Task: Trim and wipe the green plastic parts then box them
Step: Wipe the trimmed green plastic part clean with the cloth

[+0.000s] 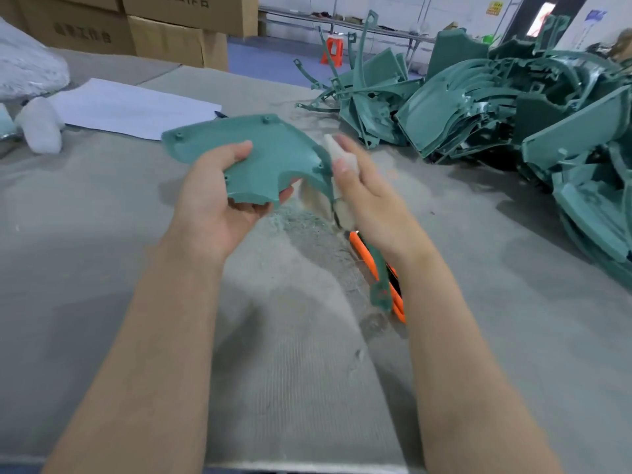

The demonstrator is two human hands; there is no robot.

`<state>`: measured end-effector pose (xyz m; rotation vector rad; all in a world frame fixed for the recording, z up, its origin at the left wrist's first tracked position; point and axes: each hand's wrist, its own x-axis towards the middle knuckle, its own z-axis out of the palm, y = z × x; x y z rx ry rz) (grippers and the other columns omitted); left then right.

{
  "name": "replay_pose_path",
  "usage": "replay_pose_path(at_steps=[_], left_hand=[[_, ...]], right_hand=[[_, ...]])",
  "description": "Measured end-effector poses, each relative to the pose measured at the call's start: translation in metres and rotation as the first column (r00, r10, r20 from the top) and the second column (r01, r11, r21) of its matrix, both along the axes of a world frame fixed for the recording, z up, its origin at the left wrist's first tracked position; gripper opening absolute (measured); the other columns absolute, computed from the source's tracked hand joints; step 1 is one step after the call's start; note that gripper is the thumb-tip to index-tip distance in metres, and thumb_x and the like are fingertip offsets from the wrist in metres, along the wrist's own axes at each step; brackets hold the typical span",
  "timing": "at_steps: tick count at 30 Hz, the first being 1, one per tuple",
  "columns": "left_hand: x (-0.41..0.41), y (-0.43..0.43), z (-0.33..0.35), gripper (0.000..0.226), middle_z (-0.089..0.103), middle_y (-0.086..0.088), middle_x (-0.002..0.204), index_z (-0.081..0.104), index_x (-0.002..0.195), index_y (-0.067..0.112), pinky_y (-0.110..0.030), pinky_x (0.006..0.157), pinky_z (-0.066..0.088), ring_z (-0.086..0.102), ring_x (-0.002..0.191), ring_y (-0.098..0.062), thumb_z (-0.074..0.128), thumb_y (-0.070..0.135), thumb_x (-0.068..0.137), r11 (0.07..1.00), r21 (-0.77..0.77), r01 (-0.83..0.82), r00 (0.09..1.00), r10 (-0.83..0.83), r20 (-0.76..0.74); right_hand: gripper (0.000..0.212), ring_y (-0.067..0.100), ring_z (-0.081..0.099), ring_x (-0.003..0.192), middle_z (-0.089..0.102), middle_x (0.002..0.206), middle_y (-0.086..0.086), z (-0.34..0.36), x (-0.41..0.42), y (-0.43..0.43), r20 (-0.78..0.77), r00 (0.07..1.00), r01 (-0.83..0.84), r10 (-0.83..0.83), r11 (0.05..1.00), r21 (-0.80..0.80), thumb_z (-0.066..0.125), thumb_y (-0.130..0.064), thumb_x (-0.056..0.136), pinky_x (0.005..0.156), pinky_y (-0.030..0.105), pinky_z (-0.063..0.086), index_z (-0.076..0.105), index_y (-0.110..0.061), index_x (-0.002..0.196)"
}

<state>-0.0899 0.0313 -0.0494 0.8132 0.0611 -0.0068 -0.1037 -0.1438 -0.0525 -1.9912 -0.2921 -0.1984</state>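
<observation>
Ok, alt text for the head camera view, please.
The left hand holds a green plastic part over a grey table while the right hand holds a pale cloth at its edge. A pile of green parts sits to the right.

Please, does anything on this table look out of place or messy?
Yes. Fine green shavings litter the table under the held green part. An orange knife lies beneath the right hand, with a green offcut across it.

A teal-green curved panel [270,155], with small screw bosses along its rim, is held tilted above the surface [102,241] at centre. A pale cloth [337,150] touches its right edge. More green parts [496,107] lie heaped far right.
</observation>
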Motion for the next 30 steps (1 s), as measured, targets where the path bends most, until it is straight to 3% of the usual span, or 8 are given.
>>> replay_pose_path(at_steps=[2,4,7,10,17,24,28,30], left_hand=[[0.001,0.001,-0.001,0.015,0.073,-0.009,0.097,0.062,0.103,0.012,-0.042,0.070,0.059,0.071,0.086,-0.029,0.053,0.007,0.091,0.998,-0.060,0.004,1.000,-0.004,-0.006],[0.003,0.000,-0.005,0.019,0.072,-0.011,0.105,0.061,0.107,0.011,-0.042,0.075,0.058,0.070,0.092,-0.029,0.055,0.006,0.090,0.998,-0.069,0.001,1.000,-0.002,-0.013],[0.005,0.001,-0.005,0.015,0.074,-0.009,0.089,0.062,0.102,0.010,-0.039,0.069,0.059,0.071,0.081,-0.026,0.057,0.003,0.089,0.990,-0.124,-0.061,0.997,0.055,-0.049],[0.011,0.016,-0.004,0.012,0.072,-0.009,0.075,0.061,0.097,0.007,-0.034,0.058,0.057,0.070,0.073,-0.026,0.057,-0.001,0.089,0.924,-0.301,-0.234,0.971,0.210,-0.113],[0.010,0.014,-0.010,0.005,0.071,-0.011,0.077,0.059,0.092,0.005,-0.034,0.069,0.058,0.069,0.074,-0.027,0.056,0.002,0.090,0.870,-0.382,-0.313,0.949,0.272,-0.158],[0.009,0.014,-0.008,0.004,0.071,-0.010,0.068,0.059,0.089,0.004,-0.030,0.062,0.056,0.068,0.065,-0.025,0.056,0.004,0.091,0.857,-0.390,-0.336,0.942,0.298,-0.154],[0.008,0.017,-0.006,0.004,0.072,-0.009,0.070,0.060,0.093,0.005,-0.032,0.065,0.056,0.069,0.069,-0.025,0.057,0.004,0.091,0.853,-0.399,-0.337,0.940,0.330,-0.089],[0.007,0.015,-0.007,0.004,0.073,-0.009,0.074,0.060,0.094,0.005,-0.031,0.065,0.056,0.069,0.072,-0.025,0.057,0.005,0.092,0.864,-0.388,-0.319,0.944,0.328,-0.045]], right_hand=[[0.026,0.010,0.061,0.083,0.066,0.099,0.000,0.005,-0.004,0.005,-0.067,0.991,-0.113,0.112,0.994,-0.012,0.041,-0.027,0.104,0.081,0.033,0.049,0.059,-0.011,0.113],[0.028,0.012,0.056,0.055,0.062,0.070,0.005,0.009,-0.007,0.006,-0.105,0.977,-0.176,0.184,0.981,0.083,0.041,-0.020,0.104,0.057,0.027,0.050,0.059,-0.006,0.088],[0.031,0.010,0.048,0.046,0.053,0.060,0.005,0.010,-0.011,-0.001,-0.133,0.970,-0.193,0.202,0.978,0.075,0.040,-0.019,0.105,0.046,0.021,0.040,0.055,-0.007,0.080],[0.025,0.016,0.047,0.052,0.050,0.065,0.011,0.007,-0.012,-0.009,-0.208,0.955,-0.220,0.212,0.975,-0.015,0.043,-0.021,0.103,0.048,0.027,0.035,0.052,-0.007,0.086],[0.016,0.004,0.040,0.047,0.049,0.068,0.004,-0.001,-0.002,-0.025,-0.173,0.978,-0.130,0.117,0.989,-0.064,0.044,-0.009,0.102,0.046,0.014,0.034,0.056,0.001,0.106],[0.041,0.014,0.038,0.053,0.041,0.059,0.003,-0.009,0.008,-0.006,0.009,0.992,0.123,-0.123,0.988,-0.092,0.042,-0.034,0.103,0.056,0.029,0.030,0.050,-0.006,0.075],[0.043,0.028,0.062,0.079,0.064,0.086,0.015,-0.007,0.008,-0.009,-0.241,0.947,0.289,-0.212,0.892,0.347,0.042,-0.037,0.102,0.080,0.043,0.056,0.060,-0.002,0.087],[0.039,0.027,0.062,0.088,0.066,0.093,0.013,-0.005,0.009,-0.018,-0.308,0.935,0.314,-0.178,0.819,0.480,0.042,-0.039,0.102,0.092,0.050,0.054,0.061,-0.009,0.087]])
